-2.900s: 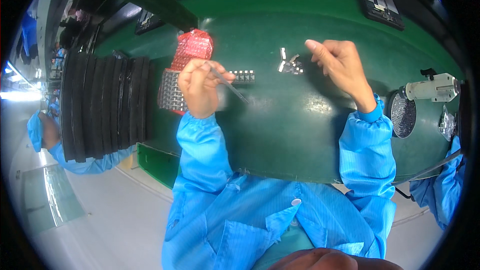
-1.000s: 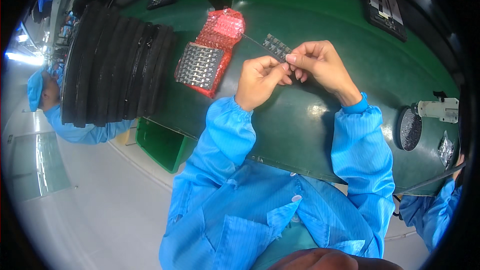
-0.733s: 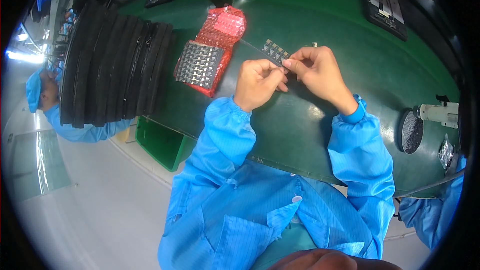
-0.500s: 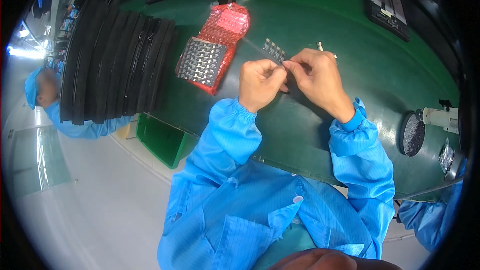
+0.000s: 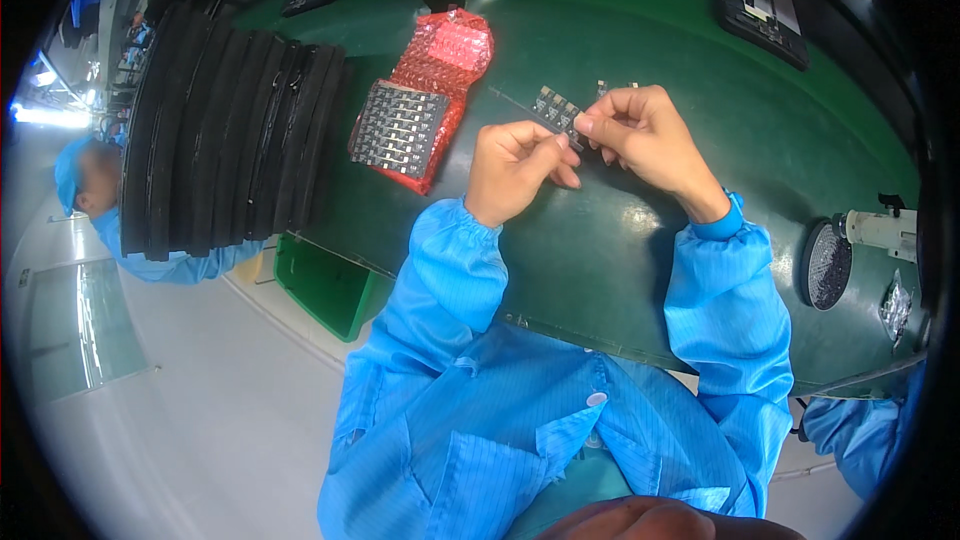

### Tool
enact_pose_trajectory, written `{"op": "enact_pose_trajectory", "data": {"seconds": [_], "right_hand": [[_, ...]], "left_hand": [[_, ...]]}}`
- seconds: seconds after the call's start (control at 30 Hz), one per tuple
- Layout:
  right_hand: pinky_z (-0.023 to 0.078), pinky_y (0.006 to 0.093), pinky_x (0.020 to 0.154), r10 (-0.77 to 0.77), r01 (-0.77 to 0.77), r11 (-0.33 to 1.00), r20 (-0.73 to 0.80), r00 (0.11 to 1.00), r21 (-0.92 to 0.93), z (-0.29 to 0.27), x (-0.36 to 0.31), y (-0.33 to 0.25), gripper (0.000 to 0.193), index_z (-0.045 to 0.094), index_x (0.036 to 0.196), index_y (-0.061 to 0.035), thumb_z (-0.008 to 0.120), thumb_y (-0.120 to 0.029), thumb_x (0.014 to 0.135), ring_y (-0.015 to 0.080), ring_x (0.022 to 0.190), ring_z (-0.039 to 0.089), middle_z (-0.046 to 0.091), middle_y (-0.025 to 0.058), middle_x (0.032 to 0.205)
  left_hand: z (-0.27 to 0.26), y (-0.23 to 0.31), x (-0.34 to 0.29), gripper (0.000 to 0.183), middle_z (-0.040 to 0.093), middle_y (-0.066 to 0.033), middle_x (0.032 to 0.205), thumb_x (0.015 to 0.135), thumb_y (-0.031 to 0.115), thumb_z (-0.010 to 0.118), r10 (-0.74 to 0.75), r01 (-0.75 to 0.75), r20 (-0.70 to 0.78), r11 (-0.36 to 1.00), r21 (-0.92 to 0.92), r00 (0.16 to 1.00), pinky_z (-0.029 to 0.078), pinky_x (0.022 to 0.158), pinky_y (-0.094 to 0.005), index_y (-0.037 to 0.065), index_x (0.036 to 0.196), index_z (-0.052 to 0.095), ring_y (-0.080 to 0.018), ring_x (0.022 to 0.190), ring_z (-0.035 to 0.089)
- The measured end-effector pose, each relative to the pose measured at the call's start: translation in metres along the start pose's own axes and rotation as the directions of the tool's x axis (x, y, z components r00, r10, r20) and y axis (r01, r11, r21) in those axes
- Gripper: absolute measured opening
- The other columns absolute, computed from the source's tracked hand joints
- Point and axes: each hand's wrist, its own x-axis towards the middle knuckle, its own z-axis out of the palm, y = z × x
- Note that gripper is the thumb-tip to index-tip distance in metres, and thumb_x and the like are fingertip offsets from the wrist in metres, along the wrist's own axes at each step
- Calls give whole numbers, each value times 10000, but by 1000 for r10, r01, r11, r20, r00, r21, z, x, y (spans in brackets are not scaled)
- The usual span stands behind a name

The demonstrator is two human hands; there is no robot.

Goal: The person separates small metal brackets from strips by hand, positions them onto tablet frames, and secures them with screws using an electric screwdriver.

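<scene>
Between my hands is a short dark strip of small flexible circuit pieces (image 5: 556,106) with pale square tabs. My right hand (image 5: 648,145) pinches its right end between thumb and fingers. My left hand (image 5: 515,168) is closed at its lower edge, thumb against forefinger; the fingertips partly hide what they grip there. A thin, clear strip edge runs up and left from the left fingers. Left of my hands, a sheet of similar circuit pieces (image 5: 400,128) lies on red bubble wrap (image 5: 440,62). A small loose piece (image 5: 601,89) shows just beyond my right hand.
A row of black foam trays (image 5: 230,135) stands at the left of the green table (image 5: 590,270). A green bin (image 5: 322,285) sits below the table edge. Dark device frames (image 5: 762,2) lie at the back. A round black disc (image 5: 827,265) is at right. Another person (image 5: 170,260) is beyond the trays.
My hands have drawn slightly apart, the left shifting left and the right moving up and right. The strip has turned and shows more of its face. The small loose piece is more covered now.
</scene>
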Motion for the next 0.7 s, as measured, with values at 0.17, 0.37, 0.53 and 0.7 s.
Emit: {"op": "enact_pose_trajectory", "data": {"seconds": [0.17, 0.37, 0.53, 0.7], "right_hand": [[406, 195, 496, -238, 200, 954, -159, 958, -221, 15, 0, 15, 146, 629, 735, 48, 639, -85, 794, 47, 586, 519, 591, 19, 623], [408, 190, 487, -308, 298, 951, -213, 927, -77, 21, 1, 27, 144, 637, 771, 44, 640, -96, 808, 51, 567, 524, 595, 12, 628], [387, 194, 473, -145, 170, 975, -168, 975, 143, 19, -1, 14, 127, 641, 768, 43, 642, -81, 797, 32, 551, 490, 607, 25, 641], [387, 207, 456, -298, 319, 947, -247, 922, 46, 26, 0, 27, 106, 639, 758, 43, 644, -61, 779, 49, 522, 502, 604, 41, 627]], "left_hand": [[6, -2, -4, 153, 623, -106, 673, 843, 28, 552, 7, 2, -111, 996, 89, 994, 503, 497, -250, -71, 735, 596, -155, 558, 623], [7, -2, -2, 156, 623, -115, 679, 848, 31, 548, -14, 25, -147, 997, 72, 989, 508, 508, -242, -72, 739, 592, -165, 576, 632], [2, 1, -2, 152, 619, -108, 673, 854, 32, 545, -9, 7, -52, 999, -40, 999, 507, 517, -237, -67, 749, 594, -163, 582, 631], [9, -1, -6, 159, 602, -88, 628, 847, 46, 555, 11, 8, -164, 993, 119, 986, 473, 441, -238, -63, 736, 590, -144, 503, 602]]}}
